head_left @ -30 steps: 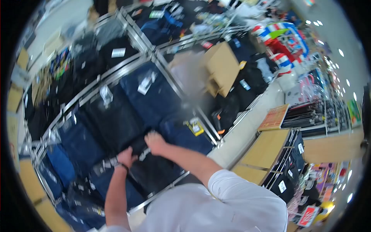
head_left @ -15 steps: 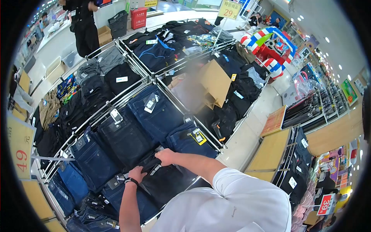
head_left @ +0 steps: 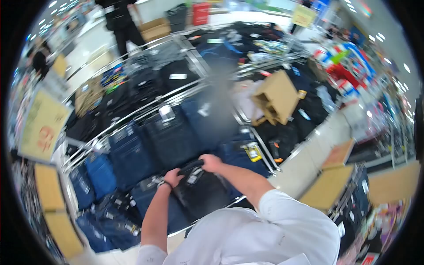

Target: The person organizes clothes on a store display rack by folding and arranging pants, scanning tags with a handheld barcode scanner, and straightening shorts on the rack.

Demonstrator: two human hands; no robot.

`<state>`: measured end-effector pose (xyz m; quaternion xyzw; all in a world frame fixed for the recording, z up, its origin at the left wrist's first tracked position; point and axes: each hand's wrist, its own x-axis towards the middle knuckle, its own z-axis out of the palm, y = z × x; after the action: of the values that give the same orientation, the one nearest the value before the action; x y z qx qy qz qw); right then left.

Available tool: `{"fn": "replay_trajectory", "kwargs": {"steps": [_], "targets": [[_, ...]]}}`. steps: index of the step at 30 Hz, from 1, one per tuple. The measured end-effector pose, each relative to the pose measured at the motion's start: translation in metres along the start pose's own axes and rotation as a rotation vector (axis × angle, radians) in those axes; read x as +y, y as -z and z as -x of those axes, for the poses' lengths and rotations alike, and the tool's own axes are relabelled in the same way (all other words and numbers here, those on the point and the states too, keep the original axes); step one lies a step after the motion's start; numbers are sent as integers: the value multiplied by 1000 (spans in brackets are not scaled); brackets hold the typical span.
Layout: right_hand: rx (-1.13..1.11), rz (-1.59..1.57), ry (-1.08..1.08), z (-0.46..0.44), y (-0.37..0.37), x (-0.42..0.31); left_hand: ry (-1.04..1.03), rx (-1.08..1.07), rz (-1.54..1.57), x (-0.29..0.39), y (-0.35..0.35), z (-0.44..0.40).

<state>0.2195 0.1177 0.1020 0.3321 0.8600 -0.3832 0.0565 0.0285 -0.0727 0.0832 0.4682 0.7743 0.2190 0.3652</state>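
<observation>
Left hand [head_left: 174,177] and right hand [head_left: 211,163] both grasp the upper edge of one folded black cloth garment [head_left: 204,192]; folded dark blue jeans [head_left: 231,153] with yellow tag [head_left: 253,152] lie near the right hand.

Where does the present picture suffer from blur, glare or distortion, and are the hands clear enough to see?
Head view: blur smears the writing on the yellow sign; a grey haze veils part of the blue jeans near the centre; ceiling lights glare at upper right; black, curved corners suggest a wide lens; left hand and right hand look soft but distinguishable.
</observation>
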Motion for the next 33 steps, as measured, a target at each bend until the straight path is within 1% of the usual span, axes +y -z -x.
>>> {"fn": "replay_trajectory", "kwargs": {"steps": [2, 3, 4, 5, 7, 8, 10, 11, 13, 14, 15, 16, 17, 19, 21, 23, 25, 27, 30, 33], "targets": [[36, -16, -27, 3, 6, -3, 72, -43, 54, -6, -3, -6], [69, -40, -46, 1, 4, -3, 49, -30, -31, 2, 5, -5], [121, -19, -46, -3, -2, 1, -17, 56, -59, -1, 4, -4], [81, -30, -106, -7, -1, 0, 12, 63, -65, 2, 8, -3], [97, -98, -142, -10, -5, -2, 166, 111, -19, 10, 12, 1], [94, -101, -130, -11, -7, -2, 173, 121, -23, -4, 5, -2], [-25, -172, -193, -14, -10, -4, 342, 161, 244, -30, -13, -7], [-22, -173, -185, -13, -13, -4, 340, 170, 240, -36, -21, -3], [-69, -212, -168, -8, -19, -3, 523, 233, 724, -43, -37, 3], [-120, -205, -194, -11, -25, 2, 520, 282, 742, -47, -46, 5], [-116, -202, -190, -10, -30, 9, 514, 286, 742, -52, -53, 6], [-125, -305, -182, -6, -32, 11, 505, 293, 788, -73, -69, 1], [-136, -408, -174, 0, -28, 6, 496, 299, 835, -73, -69, 1], [-151, -382, -187, 13, -18, -4, 498, 265, 865, -71, -68, 3], [-184, -477, -273, 25, -17, -7, 509, 269, 834, -67, -70, 0], [-168, -480, -304, 27, -31, 6, 487, 263, 828, -70, -73, 0], [-229, -457, -406, 35, -33, 8, 465, 253, 821, -67, -71, 2], [-197, -438, -435, 37, -46, 16, 530, 234, 733, -56, -64, 8], [-202, -518, -475, 50, -46, 12, 556, 194, 677, -55, -65, 7], [-243, -531, -487, 55, -61, 32, 517, 216, 738, -100, -100, -12]]}}
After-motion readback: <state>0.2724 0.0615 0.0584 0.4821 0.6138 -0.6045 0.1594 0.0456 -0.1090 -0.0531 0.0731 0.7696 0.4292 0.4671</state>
